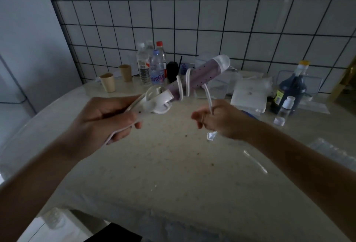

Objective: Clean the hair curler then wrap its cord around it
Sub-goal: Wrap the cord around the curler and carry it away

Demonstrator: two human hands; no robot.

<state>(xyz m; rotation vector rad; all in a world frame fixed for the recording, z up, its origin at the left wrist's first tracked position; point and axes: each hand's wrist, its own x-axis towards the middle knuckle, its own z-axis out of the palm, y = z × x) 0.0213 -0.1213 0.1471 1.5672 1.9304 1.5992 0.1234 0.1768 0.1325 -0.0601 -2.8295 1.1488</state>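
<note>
Left hand point(104, 118) grips the hair curler point(200, 76) by its white handle, above the table point(173, 164). Right hand point(221, 120) pinches the cord point(209, 97); 2 loops circle the barrel. The body is probably rigid and light, and the limp cord needs tension.

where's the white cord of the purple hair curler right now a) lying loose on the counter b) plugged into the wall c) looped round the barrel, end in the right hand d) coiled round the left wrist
c: loops of the white cord circle the purple barrel of the white-handled hair curler, and its free run drops into the right hand; the left hand grips the handle.
</note>
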